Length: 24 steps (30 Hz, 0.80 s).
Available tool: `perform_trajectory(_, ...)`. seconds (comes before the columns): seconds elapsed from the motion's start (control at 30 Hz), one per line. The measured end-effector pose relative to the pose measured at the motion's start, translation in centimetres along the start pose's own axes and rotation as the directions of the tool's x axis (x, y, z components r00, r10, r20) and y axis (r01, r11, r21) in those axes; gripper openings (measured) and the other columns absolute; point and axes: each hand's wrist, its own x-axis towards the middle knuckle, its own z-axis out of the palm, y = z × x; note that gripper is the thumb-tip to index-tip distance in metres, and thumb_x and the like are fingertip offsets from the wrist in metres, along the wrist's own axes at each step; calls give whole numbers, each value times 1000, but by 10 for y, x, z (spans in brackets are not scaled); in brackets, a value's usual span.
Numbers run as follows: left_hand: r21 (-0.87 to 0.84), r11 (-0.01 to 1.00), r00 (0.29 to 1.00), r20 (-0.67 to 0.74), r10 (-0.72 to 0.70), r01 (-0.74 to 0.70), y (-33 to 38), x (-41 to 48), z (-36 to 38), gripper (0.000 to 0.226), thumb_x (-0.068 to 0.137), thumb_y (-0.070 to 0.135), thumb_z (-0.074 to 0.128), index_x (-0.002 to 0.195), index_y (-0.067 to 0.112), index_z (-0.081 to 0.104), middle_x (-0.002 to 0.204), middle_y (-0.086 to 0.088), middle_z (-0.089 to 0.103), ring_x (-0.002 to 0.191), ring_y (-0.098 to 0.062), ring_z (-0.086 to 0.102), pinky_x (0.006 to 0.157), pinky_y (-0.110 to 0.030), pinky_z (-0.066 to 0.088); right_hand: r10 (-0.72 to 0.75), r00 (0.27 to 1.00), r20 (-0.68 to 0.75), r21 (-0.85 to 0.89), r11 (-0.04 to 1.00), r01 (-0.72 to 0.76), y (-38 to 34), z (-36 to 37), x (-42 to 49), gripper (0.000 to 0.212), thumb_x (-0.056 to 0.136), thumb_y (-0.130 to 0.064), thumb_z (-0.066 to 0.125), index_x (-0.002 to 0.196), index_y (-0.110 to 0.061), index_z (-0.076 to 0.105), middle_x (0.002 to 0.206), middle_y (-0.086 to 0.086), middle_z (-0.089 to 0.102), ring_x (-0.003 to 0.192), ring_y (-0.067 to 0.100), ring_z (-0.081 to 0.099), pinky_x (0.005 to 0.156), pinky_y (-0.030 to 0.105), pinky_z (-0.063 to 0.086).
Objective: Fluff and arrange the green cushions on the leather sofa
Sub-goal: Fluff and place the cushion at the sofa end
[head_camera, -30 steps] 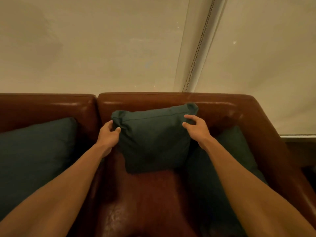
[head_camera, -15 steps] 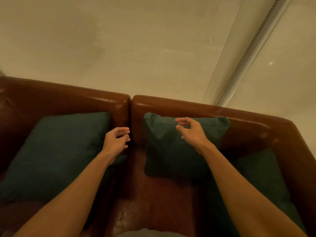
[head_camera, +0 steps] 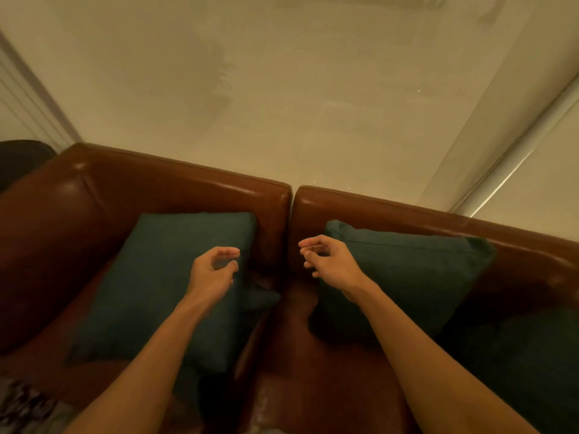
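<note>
Across the lower half of the frame runs the brown leather sofa [head_camera: 175, 186], its two back sections meeting at a seam just right of centre; my left hand [head_camera: 210, 270] hovers at centre-left, fingers loosely curled and apart, holding nothing, in front of the right edge of the left green cushion [head_camera: 163, 283]; whether it touches the fabric I cannot tell; that cushion lies tilted against the left back section, its top edge against the leather; my right hand [head_camera: 329, 260] hangs just right of the seam, fingers curled and spread, empty, in front of the left edge of the right green cushion [head_camera: 416, 277]; that cushion stands propped against the right back section, one corner pointing to the right edge of the frame; a third green cushion [head_camera: 532, 371] lies dark in the lower right corner; a pale wall [head_camera: 282, 89] fills the upper frame; a patterned fabric [head_camera: 22, 408] shows at lower left.
</note>
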Motion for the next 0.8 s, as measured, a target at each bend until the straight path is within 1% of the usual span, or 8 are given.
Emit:
perform_trajectory(0.17,102,994,999,19,37,-39,-12,30,-63,25,90,5,64,98,28,69,108,11,67,91,-24,68,77,-44,61,16,1000,24,-9,1000,-16,-18,65,23,17,97,-20,56,110,-21,67,106,2,69,89,17,69,74,27,54)
perform_trajectory(0.33,214,974,997,18,74,-76,-32,61,-130,25,90,4,62,105,22,68,98,1,69,58,-12,57,41,-17,44,62,998,28,-18,998,-62,-27,150,52,14,94,-16,59,103,-18,68,100,8,69,77,12,63,61,23,48)
perform_trajectory(0.43,280,957,997,10,76,-76,-47,77,-171,25,89,1,62,103,20,69,101,4,67,72,-7,60,44,-14,42,111,994,1,-81,991,-110,-21,202,64,21,91,-14,62,111,-18,65,109,5,59,63,6,55,54,16,44)
perform_trajectory(0.5,327,943,998,15,65,-67,-60,87,-197,26,87,0,63,103,20,69,102,4,67,75,-5,60,48,-14,41,166,985,-40,-135,976,-170,-16,230,68,37,90,-15,64,126,-18,56,123,6,46,68,8,55,50,10,43)
perform_trajectory(0.53,347,935,998,26,63,-69,-68,93,-208,27,87,0,63,102,21,69,103,4,67,78,-6,62,49,-14,42,211,976,-57,-141,966,-217,-14,242,68,44,89,-18,65,131,-19,50,128,8,41,77,12,59,55,11,47)
perform_trajectory(0.6,378,923,997,48,56,-70,-82,105,-226,28,85,0,65,100,23,68,106,2,67,84,-11,64,57,-13,46,300,947,-114,-157,936,-316,-10,261,67,53,88,-27,66,136,-22,44,136,10,35,106,26,59,86,29,54)
perform_trajectory(0.67,412,910,999,33,36,-47,-96,117,-240,26,84,4,68,102,23,66,109,-3,68,86,-19,64,73,-25,51,389,902,-189,-167,892,-420,-5,274,68,60,86,-33,67,138,-22,41,140,14,33,124,36,49,108,38,41)
perform_trajectory(0.8,506,855,992,-8,-129,116,-124,122,-257,40,86,22,71,122,13,58,122,-14,62,102,-32,62,93,-40,48,551,809,-206,-161,796,-583,2,288,55,64,87,-39,65,142,-20,37,146,19,31,133,38,39,114,38,32)
